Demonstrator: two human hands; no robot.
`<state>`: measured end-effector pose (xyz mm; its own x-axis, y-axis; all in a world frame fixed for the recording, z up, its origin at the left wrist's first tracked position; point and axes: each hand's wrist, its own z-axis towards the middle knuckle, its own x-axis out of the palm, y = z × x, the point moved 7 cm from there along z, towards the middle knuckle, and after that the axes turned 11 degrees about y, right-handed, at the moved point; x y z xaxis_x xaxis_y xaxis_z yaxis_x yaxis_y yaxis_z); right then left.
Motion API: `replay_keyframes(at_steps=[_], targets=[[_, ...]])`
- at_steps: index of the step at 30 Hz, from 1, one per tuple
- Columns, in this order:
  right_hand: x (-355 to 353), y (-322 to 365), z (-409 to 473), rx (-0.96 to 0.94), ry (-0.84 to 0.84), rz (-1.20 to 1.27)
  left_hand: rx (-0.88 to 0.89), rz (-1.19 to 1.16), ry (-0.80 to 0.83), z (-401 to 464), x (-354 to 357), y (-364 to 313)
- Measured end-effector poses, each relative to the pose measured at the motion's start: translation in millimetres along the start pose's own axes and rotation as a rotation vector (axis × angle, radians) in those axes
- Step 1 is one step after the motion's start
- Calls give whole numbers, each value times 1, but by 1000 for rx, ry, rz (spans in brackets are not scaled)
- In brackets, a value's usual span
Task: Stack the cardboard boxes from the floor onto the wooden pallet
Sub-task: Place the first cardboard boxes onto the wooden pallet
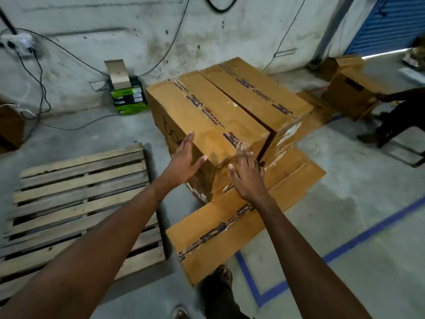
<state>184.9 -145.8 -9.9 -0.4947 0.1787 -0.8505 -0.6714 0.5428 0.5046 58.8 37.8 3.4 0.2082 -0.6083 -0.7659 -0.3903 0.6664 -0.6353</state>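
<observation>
Both hands, left [184,157] and right [247,173], spread flat on near corner of top box [207,118]. Suggest: grip opposite sides, lift level, swing to pallet [76,203] at lower left.

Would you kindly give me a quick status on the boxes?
Left hand and right hand open on top box. Pallet bare, left of stack. Nothing in the way.

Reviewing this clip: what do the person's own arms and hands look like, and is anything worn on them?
Both forearms are bare up to the frame edge: no sleeves show. The left hand and right hand wear no gloves, and no watch, ring or wristband is visible. Nails look short and plain.
</observation>
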Motion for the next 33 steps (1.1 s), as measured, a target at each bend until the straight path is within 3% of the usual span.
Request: replay_keyframes(at_steps=[6, 12, 15, 19, 24, 27, 33], targets=[[15, -15, 62, 141, 38, 355, -212, 93, 99, 62, -20, 35], [65, -23, 98, 368, -99, 642, -365, 85, 35, 146, -61, 105], [78, -18, 96, 390, -177, 877, -382, 137, -5, 198, -97, 157], [81, -20, 96, 377, -242, 925, -466, 138, -97, 257, -149, 240], [88, -23, 99, 391, -246, 1005, -436, -185, -194, 293, -182, 290], [96, -24, 98, 499, -253, 1088, -426, -442, -173, 296, -177, 302], [103, -27, 101, 682, -411, 1245, -330, -911, -255, 287, -160, 309]])
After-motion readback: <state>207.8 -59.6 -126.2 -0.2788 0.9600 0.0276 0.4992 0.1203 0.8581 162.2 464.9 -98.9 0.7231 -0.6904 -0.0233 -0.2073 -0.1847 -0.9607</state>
